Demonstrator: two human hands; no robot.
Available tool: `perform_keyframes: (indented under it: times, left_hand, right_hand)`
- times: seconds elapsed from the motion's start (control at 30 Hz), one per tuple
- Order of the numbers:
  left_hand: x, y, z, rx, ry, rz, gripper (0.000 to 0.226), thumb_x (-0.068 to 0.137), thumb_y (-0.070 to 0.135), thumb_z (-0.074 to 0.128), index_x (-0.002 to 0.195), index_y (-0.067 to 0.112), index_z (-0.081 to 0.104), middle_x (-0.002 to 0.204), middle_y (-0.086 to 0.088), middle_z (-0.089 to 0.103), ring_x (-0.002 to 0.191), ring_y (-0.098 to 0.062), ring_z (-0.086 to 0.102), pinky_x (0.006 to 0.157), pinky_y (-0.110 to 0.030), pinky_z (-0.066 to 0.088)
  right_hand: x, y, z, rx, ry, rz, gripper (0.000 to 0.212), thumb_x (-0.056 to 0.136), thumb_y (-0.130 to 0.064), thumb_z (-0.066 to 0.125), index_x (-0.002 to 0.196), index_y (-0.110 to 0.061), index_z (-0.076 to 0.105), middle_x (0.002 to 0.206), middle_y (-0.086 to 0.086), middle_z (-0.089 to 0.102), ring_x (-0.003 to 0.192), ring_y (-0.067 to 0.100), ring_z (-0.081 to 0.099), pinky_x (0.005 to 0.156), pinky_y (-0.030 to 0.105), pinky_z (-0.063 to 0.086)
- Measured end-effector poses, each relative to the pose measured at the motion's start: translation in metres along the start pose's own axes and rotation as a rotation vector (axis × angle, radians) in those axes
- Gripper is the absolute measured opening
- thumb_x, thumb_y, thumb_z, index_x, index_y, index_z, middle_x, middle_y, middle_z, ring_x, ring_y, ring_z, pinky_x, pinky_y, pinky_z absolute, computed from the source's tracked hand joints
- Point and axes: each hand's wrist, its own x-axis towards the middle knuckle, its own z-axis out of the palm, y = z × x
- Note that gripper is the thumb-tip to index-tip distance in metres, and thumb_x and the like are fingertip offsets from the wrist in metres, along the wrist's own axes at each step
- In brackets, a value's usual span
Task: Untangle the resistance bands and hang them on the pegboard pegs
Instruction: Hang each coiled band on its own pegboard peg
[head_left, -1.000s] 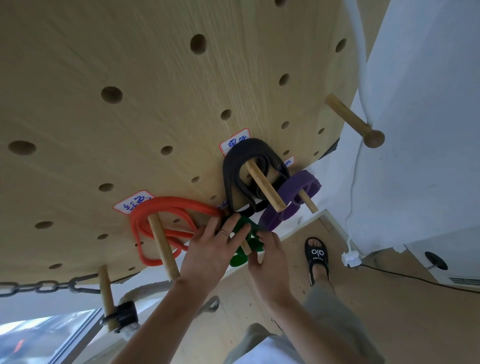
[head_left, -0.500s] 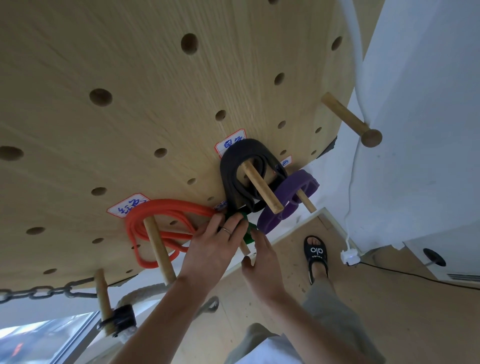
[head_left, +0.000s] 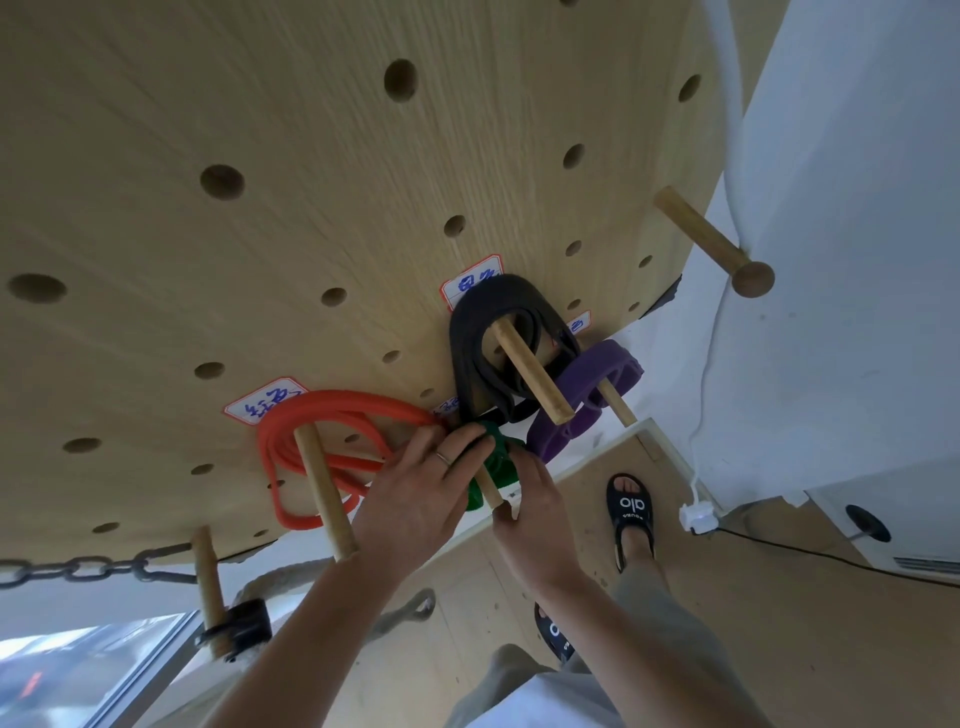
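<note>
The wooden pegboard (head_left: 311, 218) fills the upper left. A red band (head_left: 332, 410) hangs coiled on one wooden peg (head_left: 324, 488). A black band (head_left: 467, 332) hangs on a higher peg (head_left: 532, 371), and a purple band (head_left: 592, 384) on the peg to its right. A green band (head_left: 498, 457) sits bunched on a short peg (head_left: 488, 488) between my hands. My left hand (head_left: 415, 499) lies over the green band's left side, fingers spread against the board. My right hand (head_left: 535, 514) holds its right side, thumb by the peg tip.
A long empty peg with a knob (head_left: 711, 244) sticks out at the upper right beside a white wall (head_left: 857, 260). A chain (head_left: 88, 566) and another peg (head_left: 208, 577) are at the lower left. My sandalled foot (head_left: 631, 509) and a white plug (head_left: 698, 517) are on the wooden floor.
Both hands have stayed on the green band at its peg, shifting slightly. My right hand has moved up closer to the peg and the band looks more bunched.
</note>
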Motion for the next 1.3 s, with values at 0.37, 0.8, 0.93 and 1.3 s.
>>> perform_keyframes:
  times: [0.37, 0.8, 0.93, 1.3]
  left_hand:
    - [0.002, 0.015, 0.002, 0.006, -0.016, -0.03, 0.056, 0.079, 0.022, 0.079, 0.132, 0.014, 0.062, 0.137, -0.007, 0.061, 0.123, -0.028, 0.05, 0.104, -0.044, 0.047]
    - [0.015, 0.016, 0.01, 0.077, -0.106, 0.06, 0.062, 0.076, 0.021, 0.077, 0.135, 0.012, 0.062, 0.139, -0.007, 0.061, 0.13, -0.031, 0.052, 0.115, -0.043, 0.032]
    - [0.017, 0.018, 0.008, 0.086, -0.145, 0.052, 0.062, 0.078, 0.02, 0.075, 0.137, 0.011, 0.059, 0.141, -0.007, 0.059, 0.132, -0.031, 0.05, 0.116, -0.044, 0.037]
    - [0.022, 0.035, -0.018, -0.369, 0.141, -0.275, 0.02, 0.098, 0.019, 0.046, 0.118, 0.019, 0.052, 0.105, -0.002, 0.067, 0.081, -0.019, 0.066, 0.064, -0.034, 0.059]
  right_hand:
    - [0.002, 0.005, -0.017, -0.061, 0.053, 0.001, 0.065, 0.081, 0.012, 0.062, 0.14, -0.015, 0.052, 0.129, -0.002, 0.055, 0.11, 0.014, 0.06, 0.087, 0.018, 0.054]
    - [0.049, 0.032, -0.037, -0.038, 0.061, 0.224, 0.023, 0.097, -0.002, 0.052, 0.116, -0.008, 0.062, 0.097, 0.001, 0.072, 0.082, 0.008, 0.068, 0.065, 0.013, 0.051]
    - [0.048, 0.027, -0.035, -0.029, 0.06, 0.236, 0.022, 0.095, -0.001, 0.053, 0.114, -0.008, 0.063, 0.095, -0.001, 0.072, 0.083, 0.008, 0.068, 0.068, 0.019, 0.053]
    - [0.033, -0.01, -0.051, 0.007, 0.136, 0.055, 0.013, 0.101, -0.013, 0.052, 0.094, -0.023, 0.053, 0.082, -0.008, 0.063, 0.073, 0.002, 0.061, 0.056, 0.013, 0.045]
